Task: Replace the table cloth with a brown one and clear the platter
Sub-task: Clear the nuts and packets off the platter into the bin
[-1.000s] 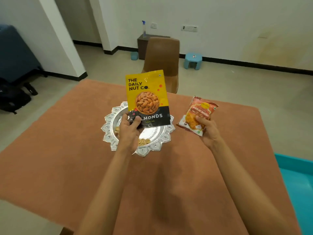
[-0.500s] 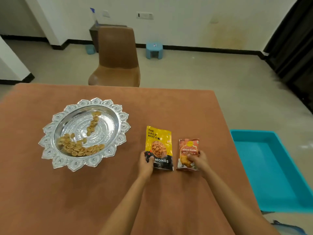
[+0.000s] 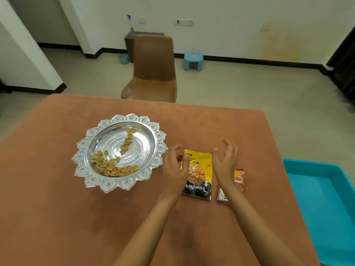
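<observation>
A brown chair (image 3: pixel 153 73) stands on beige floor (image 3: pixel 249 89) before white walls (image 3: pixel 221 8), a blue stool (image 3: pixel 193 61) nearby.

Centre background: brown moulded chair (image 3: pixel 153 73), backrest toward the wall. Behind it: dark low cabinet (image 3: pixel 129 45), carrying a spray bottle (image 3: pixel 129 23) with a blue head. On the floor (image 3: pixel 240 87): small blue tub (image 3: pixel 124 58) left of the chair, light-blue stool (image 3: pixel 193 61) to its right, both near the black skirting. On the white wall (image 3: pixel 221 25): switch plate (image 3: pixel 142 20), socket strip (image 3: pixel 184 22), yellowish stain (image 3: pixel 278 47). Far right: dark curtain (image 3: pixel 343 60). Lower right: teal bin (image 3: pixel 322 198), partly cut off by the frame edge.
</observation>
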